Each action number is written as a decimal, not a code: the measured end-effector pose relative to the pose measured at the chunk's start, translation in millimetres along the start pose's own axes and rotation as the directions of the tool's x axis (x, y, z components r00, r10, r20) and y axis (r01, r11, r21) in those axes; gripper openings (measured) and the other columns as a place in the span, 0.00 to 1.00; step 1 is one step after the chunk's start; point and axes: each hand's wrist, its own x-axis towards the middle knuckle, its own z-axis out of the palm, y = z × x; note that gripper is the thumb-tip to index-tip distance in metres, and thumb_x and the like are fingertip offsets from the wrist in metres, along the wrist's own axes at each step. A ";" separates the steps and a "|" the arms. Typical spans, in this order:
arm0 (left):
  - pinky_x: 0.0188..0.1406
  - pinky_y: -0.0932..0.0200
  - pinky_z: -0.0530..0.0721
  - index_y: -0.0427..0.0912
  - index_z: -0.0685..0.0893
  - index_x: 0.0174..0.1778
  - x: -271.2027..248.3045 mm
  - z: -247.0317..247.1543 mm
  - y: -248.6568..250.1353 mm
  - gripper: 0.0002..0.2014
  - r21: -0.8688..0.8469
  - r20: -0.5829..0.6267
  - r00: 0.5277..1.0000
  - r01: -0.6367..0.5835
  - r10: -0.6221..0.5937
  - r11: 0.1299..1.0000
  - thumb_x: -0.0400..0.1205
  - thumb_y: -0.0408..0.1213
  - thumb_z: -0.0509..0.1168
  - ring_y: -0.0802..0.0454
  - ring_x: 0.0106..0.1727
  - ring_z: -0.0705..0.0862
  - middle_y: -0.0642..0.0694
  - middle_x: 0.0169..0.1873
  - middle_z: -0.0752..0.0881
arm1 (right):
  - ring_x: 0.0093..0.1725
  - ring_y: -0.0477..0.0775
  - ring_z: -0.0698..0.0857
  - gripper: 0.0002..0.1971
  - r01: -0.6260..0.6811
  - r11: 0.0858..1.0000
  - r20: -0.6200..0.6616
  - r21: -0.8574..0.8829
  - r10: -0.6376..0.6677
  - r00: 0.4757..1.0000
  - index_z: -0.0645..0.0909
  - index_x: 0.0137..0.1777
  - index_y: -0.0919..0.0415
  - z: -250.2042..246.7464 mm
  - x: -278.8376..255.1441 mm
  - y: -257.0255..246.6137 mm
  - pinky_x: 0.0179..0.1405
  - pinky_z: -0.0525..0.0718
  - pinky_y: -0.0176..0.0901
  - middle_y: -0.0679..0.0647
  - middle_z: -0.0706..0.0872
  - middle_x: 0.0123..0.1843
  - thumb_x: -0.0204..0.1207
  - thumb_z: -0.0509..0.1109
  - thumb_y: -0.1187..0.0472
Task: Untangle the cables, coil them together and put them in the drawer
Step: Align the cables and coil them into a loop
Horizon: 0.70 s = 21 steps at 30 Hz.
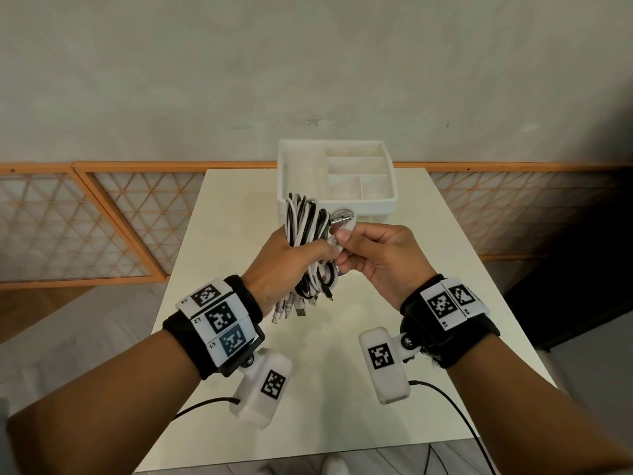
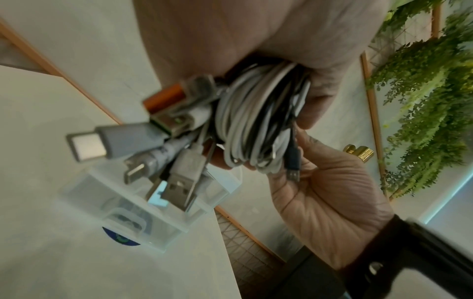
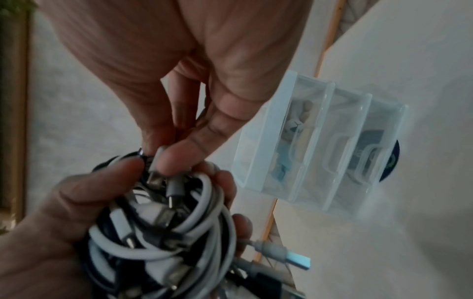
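A bundle of white and black cables (image 1: 306,228) (image 2: 252,121) (image 3: 179,228) is coiled into loops, held upright above the table. My left hand (image 1: 286,260) grips the bundle round its middle; several plug ends (image 2: 163,153) hang below the fist. My right hand (image 1: 363,248) pinches a loose cable end with a metal plug (image 1: 342,221) (image 3: 156,161) at the bundle's right side. The white plastic drawer unit (image 1: 337,200) (image 3: 320,153) stands behind the hands at the table's far edge, its top tray divided into compartments.
The white table (image 1: 411,269) extends under both hands. An orange-framed lattice panel (image 1: 113,217) runs along the grey wall behind. A dark object (image 1: 575,286) stands right of the table. Thin black wires (image 1: 455,406) trail from the wrist cameras.
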 end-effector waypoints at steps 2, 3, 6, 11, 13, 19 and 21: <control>0.33 0.63 0.83 0.36 0.86 0.44 -0.5 0.1 0.3 0.05 -0.015 0.021 1.000 -0.016 0.016 1.000 0.80 0.26 0.66 0.55 0.33 0.85 0.48 0.29 0.86 | 0.31 0.61 0.83 0.06 0.048 0.997 -0.020 -0.056 -0.050 0.999 0.89 0.42 0.73 1.8 0.1 1.6 0.34 0.85 0.44 0.67 0.86 0.34 0.77 0.73 0.70; 0.36 0.61 0.84 0.35 0.86 0.43 -0.3 -0.2 0.3 0.03 -0.014 0.039 0.999 -0.022 0.023 1.000 0.79 0.27 0.66 0.54 0.34 0.85 0.46 0.30 0.86 | 0.30 0.61 0.83 0.05 0.072 0.994 -0.038 -0.080 -0.075 0.996 0.89 0.42 0.72 3.7 -0.2 2.7 0.33 0.85 0.44 0.66 0.86 0.32 0.76 0.74 0.70; 0.48 0.46 0.86 0.32 0.86 0.40 -0.3 -0.2 2.2 0.06 0.020 0.094 0.995 -0.029 0.027 0.999 0.74 0.32 0.67 0.40 0.40 0.87 0.35 0.35 0.88 | 0.25 0.58 0.80 0.04 0.129 0.982 -0.107 -0.136 -0.144 0.984 0.89 0.39 0.70 11.1 -2.3 5.9 0.27 0.82 0.43 0.61 0.86 0.27 0.74 0.76 0.70; 0.42 0.52 0.86 0.23 0.85 0.47 1.9 1.4 1.9 0.07 -0.007 0.070 0.997 -0.031 0.031 1.000 0.78 0.24 0.64 0.42 0.39 0.88 0.26 0.38 0.87 | 0.20 0.48 0.75 0.07 0.198 0.940 -0.178 -0.279 -0.254 0.951 0.89 0.36 0.59 19.6 -2.8 12.4 0.20 0.75 0.35 0.51 0.82 0.23 0.74 0.77 0.68; 0.38 0.53 0.84 0.25 0.85 0.41 2.5 0.6 3.1 0.06 0.001 0.077 0.997 -0.030 0.030 1.000 0.77 0.23 0.63 0.42 0.36 0.87 0.29 0.33 0.86 | 0.20 0.48 0.74 0.07 0.188 0.932 -0.150 -0.311 -0.243 0.958 0.89 0.37 0.61 20.1 -3.5 12.5 0.20 0.74 0.35 0.53 0.81 0.24 0.76 0.75 0.68; 0.35 0.52 0.86 0.27 0.85 0.43 4.1 -3.9 -1.5 0.07 -0.056 0.025 1.000 0.016 -0.015 0.998 0.74 0.28 0.67 0.39 0.35 0.87 0.31 0.32 0.87 | 0.32 0.48 0.80 0.05 0.183 0.874 0.084 -0.450 -0.163 0.983 0.91 0.47 0.65 9.0 -6.0 8.5 0.35 0.82 0.42 0.46 0.82 0.35 0.78 0.73 0.70; 0.41 0.49 0.89 0.30 0.87 0.50 6.7 0.2 -5.1 0.08 -0.081 -0.010 0.999 0.030 -0.031 0.996 0.78 0.30 0.72 0.37 0.43 0.90 0.31 0.41 0.90 | 0.33 0.49 0.79 0.04 0.223 0.828 0.007 -0.514 -0.256 0.967 0.90 0.40 0.68 12.5 -4.7 16.5 0.35 0.80 0.42 0.50 0.81 0.35 0.74 0.74 0.72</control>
